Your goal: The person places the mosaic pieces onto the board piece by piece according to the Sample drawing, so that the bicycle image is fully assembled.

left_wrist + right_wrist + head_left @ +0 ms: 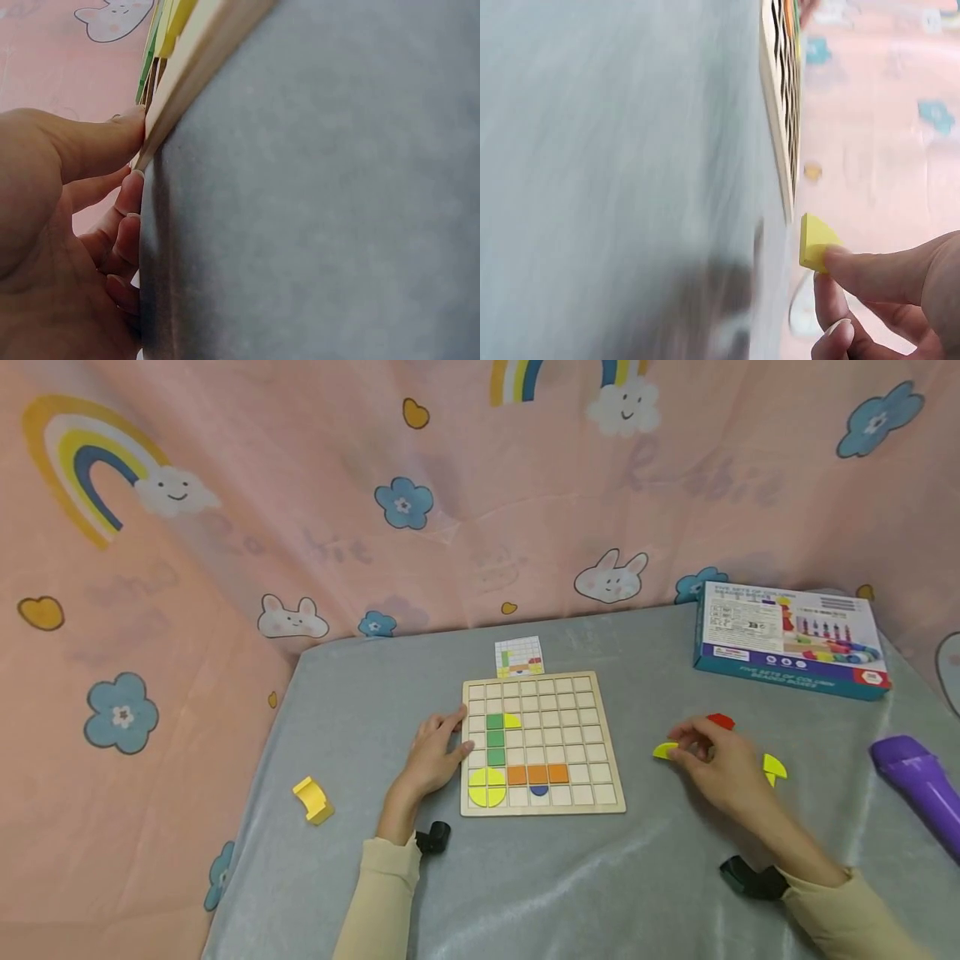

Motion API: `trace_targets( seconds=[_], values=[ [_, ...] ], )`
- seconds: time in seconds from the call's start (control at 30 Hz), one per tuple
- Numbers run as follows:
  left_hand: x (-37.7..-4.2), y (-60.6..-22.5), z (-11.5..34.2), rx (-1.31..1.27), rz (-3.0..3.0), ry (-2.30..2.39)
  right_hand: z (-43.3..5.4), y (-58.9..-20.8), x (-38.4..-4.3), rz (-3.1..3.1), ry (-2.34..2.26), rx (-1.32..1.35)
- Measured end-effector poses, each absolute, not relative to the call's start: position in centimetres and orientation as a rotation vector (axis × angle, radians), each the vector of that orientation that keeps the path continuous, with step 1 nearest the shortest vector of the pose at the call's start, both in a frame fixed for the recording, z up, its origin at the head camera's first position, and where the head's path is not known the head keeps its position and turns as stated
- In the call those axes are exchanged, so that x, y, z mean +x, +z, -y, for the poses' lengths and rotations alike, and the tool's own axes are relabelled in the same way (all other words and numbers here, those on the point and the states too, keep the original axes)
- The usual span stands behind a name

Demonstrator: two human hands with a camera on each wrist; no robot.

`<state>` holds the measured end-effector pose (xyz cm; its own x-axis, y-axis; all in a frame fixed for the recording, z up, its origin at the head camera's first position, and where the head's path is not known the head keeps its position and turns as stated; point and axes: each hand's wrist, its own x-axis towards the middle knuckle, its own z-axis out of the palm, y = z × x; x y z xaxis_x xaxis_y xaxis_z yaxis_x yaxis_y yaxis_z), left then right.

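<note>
A square wooden grid board (543, 743) lies on the table with flat coloured pieces set in it: green squares (496, 738), orange squares (537, 774), yellow quarter circles (487, 787) and a blue half circle (539, 791). My left hand (431, 753) holds the board's left edge, thumb on the rim and fingers curled beside it. Right of the board, my right hand (716, 768) pinches a yellow quarter-circle piece (817, 241) between thumb and fingertips, raised above the cloth. Beyond that hand lies a red piece (722, 721); more yellow pieces (774, 767) lie to its right, partly hidden.
A small pattern card (519, 657) lies at the board's far edge. A toy box (791, 639) sits at the back right, a purple microphone-shaped object (917, 789) at the right. Over on the left stands a yellow curved block (312, 800). Grey cloth (570, 893) covers the table.
</note>
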<state>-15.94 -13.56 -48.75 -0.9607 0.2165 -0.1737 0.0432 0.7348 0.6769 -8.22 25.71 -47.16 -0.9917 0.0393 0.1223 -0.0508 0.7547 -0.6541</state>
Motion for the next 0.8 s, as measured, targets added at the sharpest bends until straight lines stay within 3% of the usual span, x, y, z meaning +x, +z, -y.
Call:
trace_targets(
  seconds=[0.43,0.8],
  values=[
    [-16.0,-48.8,13.6,0.204,-2.688,1.051,-18.9,-47.2,-9.9,2.93,1.259,0.258],
    [-16.0,-48.8,13.6,0.207,-2.698,1.029,-17.2,-47.6,-10.1,2.975,1.243,0.376]
  ],
)
